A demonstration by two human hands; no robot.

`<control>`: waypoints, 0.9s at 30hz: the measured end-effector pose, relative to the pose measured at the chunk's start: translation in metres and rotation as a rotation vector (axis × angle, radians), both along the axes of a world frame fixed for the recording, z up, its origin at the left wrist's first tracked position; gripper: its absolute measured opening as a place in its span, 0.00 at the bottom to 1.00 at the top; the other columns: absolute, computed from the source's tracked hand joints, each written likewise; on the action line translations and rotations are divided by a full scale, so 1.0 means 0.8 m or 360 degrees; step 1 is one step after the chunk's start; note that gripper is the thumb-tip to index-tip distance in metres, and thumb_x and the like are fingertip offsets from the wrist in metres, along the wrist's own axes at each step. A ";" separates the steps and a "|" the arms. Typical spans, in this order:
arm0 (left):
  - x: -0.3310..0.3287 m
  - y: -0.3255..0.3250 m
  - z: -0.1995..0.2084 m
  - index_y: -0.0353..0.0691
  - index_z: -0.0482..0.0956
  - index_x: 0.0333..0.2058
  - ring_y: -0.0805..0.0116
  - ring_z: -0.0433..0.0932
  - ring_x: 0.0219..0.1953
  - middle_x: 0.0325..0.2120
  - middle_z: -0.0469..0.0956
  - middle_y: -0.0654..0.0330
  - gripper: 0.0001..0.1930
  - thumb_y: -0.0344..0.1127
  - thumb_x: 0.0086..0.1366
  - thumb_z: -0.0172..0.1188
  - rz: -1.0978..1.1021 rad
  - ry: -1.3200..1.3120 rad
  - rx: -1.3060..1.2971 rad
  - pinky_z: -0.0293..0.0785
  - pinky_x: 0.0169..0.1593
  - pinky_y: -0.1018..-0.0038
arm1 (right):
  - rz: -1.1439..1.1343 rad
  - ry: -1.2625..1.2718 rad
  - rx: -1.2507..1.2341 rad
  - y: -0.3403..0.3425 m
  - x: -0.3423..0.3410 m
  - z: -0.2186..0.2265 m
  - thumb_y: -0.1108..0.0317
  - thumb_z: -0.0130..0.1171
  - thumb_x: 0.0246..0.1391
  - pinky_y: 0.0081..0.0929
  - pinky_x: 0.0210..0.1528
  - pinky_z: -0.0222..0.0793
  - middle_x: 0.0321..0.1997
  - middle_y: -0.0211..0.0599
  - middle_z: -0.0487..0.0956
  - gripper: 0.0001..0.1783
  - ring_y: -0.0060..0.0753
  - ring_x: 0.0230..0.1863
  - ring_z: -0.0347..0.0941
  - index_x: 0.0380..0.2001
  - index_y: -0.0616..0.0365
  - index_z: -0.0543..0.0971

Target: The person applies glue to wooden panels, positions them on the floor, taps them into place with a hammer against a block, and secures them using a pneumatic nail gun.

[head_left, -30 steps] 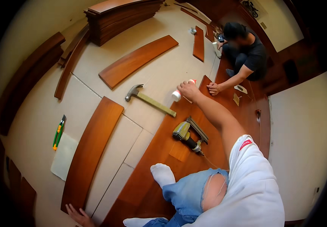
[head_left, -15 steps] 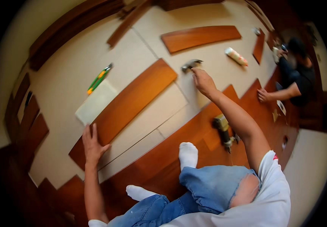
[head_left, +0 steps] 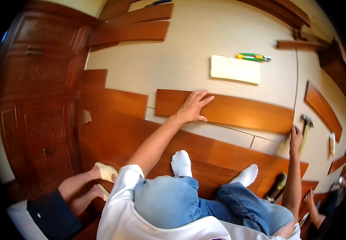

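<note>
A long reddish-brown floorboard (head_left: pixel 241 112) lies loose on the pale underlay, just beyond the edge of the laid boards. My left hand (head_left: pixel 195 107) rests on its left part, fingers spread over the top and thumb toward the near edge. At the board's right end, my right hand (head_left: pixel 296 140) has its fingers closed on the corner. Just right of that hand lies a claw hammer (head_left: pixel 307 126), apart from it. Beyond the board are a cream rectangular block (head_left: pixel 235 70) and a green-and-yellow utility knife (head_left: pixel 253 57).
Laid flooring (head_left: pixel 113 124) runs under my feet, its left end stepped. A nail gun (head_left: pixel 277 186) sits by my right forearm. Loose boards (head_left: pixel 141 32) lie far left, another board (head_left: pixel 323 108) right, near a white tube (head_left: pixel 332 144). People are at lower left (head_left: pixel 57 208) and right (head_left: pixel 321 218).
The view has swung left, bringing in the carved wooden doors and a person at lower left. My right hand has let go of the hammer and moved to the board's right end.
</note>
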State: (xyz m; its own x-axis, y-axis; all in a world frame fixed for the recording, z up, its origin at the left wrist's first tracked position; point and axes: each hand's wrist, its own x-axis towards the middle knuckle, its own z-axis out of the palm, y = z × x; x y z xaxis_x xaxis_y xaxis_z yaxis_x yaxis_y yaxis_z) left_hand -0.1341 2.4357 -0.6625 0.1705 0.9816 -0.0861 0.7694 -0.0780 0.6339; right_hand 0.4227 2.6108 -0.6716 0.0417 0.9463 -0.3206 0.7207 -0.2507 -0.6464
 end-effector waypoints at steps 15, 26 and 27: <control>0.016 -0.050 -0.032 0.39 0.81 0.52 0.55 0.69 0.59 0.51 0.74 0.57 0.20 0.38 0.64 0.68 0.0541 -0.0110 0.0226 0.64 0.67 0.59 | 0.0078 -0.0377 -0.0086 -0.080 -0.017 0.026 0.59 0.63 0.65 0.32 0.40 0.70 0.30 0.38 0.81 0.18 0.30 0.34 0.74 0.34 0.68 0.80; 0.002 -0.059 -0.046 0.43 0.85 0.47 0.54 0.73 0.53 0.46 0.77 0.60 0.14 0.29 0.61 0.69 0.0538 -0.0082 0.0435 0.68 0.60 0.60 | 0.0152 -0.0443 -0.0153 -0.107 -0.019 0.025 0.55 0.67 0.61 0.34 0.38 0.73 0.28 0.40 0.83 0.21 0.34 0.31 0.77 0.33 0.68 0.81; 0.004 -0.056 -0.051 0.43 0.85 0.46 0.54 0.73 0.52 0.45 0.77 0.59 0.13 0.30 0.61 0.68 0.0542 -0.0040 0.0455 0.68 0.59 0.60 | 0.0141 -0.0420 -0.0228 -0.111 -0.023 0.032 0.55 0.67 0.61 0.35 0.39 0.73 0.28 0.41 0.83 0.21 0.34 0.31 0.78 0.33 0.67 0.81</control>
State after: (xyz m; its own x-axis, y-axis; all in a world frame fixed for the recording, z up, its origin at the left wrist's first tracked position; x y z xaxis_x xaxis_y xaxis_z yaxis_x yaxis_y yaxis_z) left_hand -0.1308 2.3912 -0.7036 -0.1684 0.9659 0.1968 0.7660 0.0026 0.6428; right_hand 0.4044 2.5222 -0.6458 0.0608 0.8960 -0.4398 0.8821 -0.2545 -0.3965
